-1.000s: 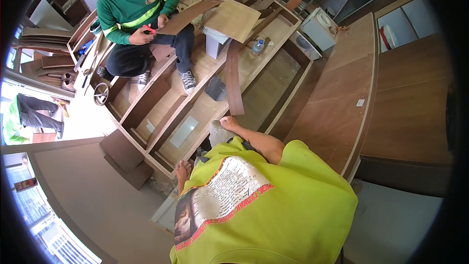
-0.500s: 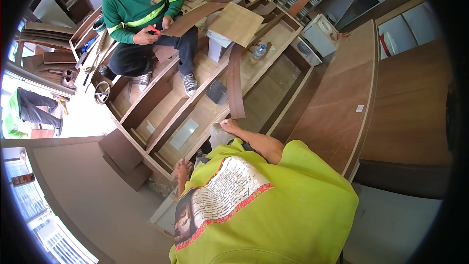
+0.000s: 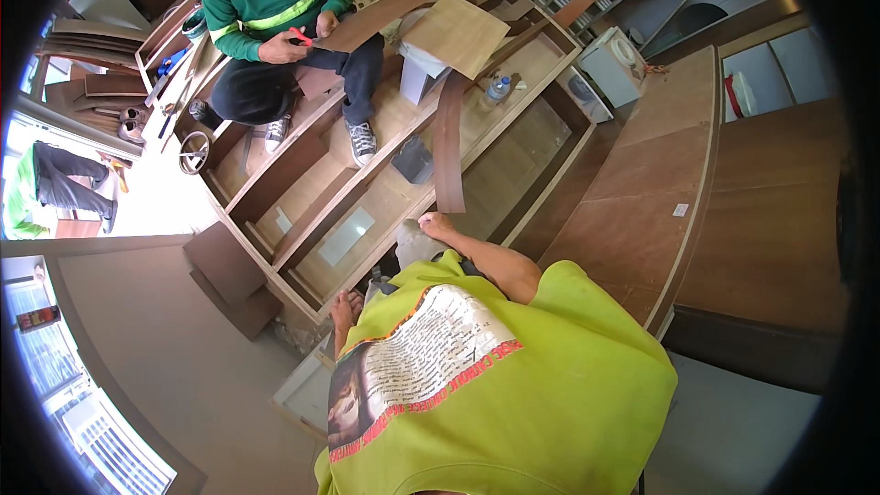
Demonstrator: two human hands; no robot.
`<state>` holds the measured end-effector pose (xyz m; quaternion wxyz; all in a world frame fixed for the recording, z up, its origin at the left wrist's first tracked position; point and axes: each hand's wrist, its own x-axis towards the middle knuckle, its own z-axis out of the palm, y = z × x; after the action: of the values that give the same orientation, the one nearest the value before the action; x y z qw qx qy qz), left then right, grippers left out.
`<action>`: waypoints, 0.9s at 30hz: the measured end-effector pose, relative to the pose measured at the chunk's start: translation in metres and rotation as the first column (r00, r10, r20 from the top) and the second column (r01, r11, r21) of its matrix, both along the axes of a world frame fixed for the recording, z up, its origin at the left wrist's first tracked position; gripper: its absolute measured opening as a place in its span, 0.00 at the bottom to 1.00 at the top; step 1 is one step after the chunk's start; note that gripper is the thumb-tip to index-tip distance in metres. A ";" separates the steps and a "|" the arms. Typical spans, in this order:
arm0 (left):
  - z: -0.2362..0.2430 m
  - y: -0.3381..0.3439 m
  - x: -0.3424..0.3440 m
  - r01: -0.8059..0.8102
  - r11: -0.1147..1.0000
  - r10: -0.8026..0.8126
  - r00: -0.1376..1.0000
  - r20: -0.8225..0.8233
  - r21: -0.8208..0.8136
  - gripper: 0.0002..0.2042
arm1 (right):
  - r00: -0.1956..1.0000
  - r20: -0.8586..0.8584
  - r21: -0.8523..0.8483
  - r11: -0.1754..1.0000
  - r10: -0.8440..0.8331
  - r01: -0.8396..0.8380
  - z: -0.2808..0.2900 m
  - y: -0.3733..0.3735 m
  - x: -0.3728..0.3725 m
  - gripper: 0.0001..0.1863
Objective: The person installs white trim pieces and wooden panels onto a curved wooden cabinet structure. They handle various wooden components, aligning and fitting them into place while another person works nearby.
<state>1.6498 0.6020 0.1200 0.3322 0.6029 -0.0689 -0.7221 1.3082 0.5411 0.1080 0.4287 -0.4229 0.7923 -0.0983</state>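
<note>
My right hand (image 3: 436, 225) rests on my grey-clad right knee (image 3: 418, 244), its fingers curled in and nothing visible in them. Just beyond it is the near end of a long brown veneer strip (image 3: 449, 151), apart from the hand. By my other leg, close to the near edge of the wooden frame (image 3: 321, 252), my left hand (image 3: 345, 310) has loosely bent fingers and holds nothing that I can see. Across the frame a seated co-worker in a green shirt (image 3: 280, 0) holds red-handled scissors (image 3: 300, 38) at a curved brown sheet (image 3: 367, 23).
A plywood piece (image 3: 456, 34) lies on a white stand (image 3: 417, 82). A plastic bottle (image 3: 499, 88) and a dark grey box (image 3: 413, 161) sit in the frame's compartments. A brown panel (image 3: 632, 192) rises on the right. Another person bends over at far left (image 3: 69, 181).
The view has shifted a little, so the scene sits slightly further right. My hands stay by my knees. The co-worker keeps hold of the scissors and the sheet.
</note>
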 end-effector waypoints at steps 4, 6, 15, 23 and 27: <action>-0.010 -0.003 0.004 -0.010 0.998 0.009 1.000 -0.017 -0.061 0.07 | 1.000 -0.031 -0.002 1.000 0.002 -0.002 -0.002 -0.003 0.003 0.14; 0.003 -0.008 -0.004 -0.015 0.999 0.017 0.998 0.067 -0.039 0.07 | 1.000 -0.027 0.015 1.000 -0.007 0.008 -0.003 -0.001 0.003 0.14; -0.012 -0.009 0.001 0.019 0.998 -0.023 0.997 -0.069 -0.059 0.07 | 1.000 0.023 -0.019 1.000 -0.003 0.003 -0.005 -0.003 -0.003 0.15; -0.037 0.010 -0.004 0.018 0.998 -0.013 0.996 0.091 -0.053 0.14 | 0.997 -0.040 -0.097 0.993 0.061 -0.065 -0.026 0.007 -0.011 0.17; -0.093 0.020 0.042 0.021 0.988 -0.038 0.993 -0.108 -0.155 0.14 | 0.993 0.085 -0.103 0.992 0.082 -0.073 -0.029 -0.010 0.006 0.15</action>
<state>1.6917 0.6218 0.0266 0.3703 0.5335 -0.1150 -0.7517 1.3144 0.5312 0.0788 0.4455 -0.4695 0.7493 -0.1399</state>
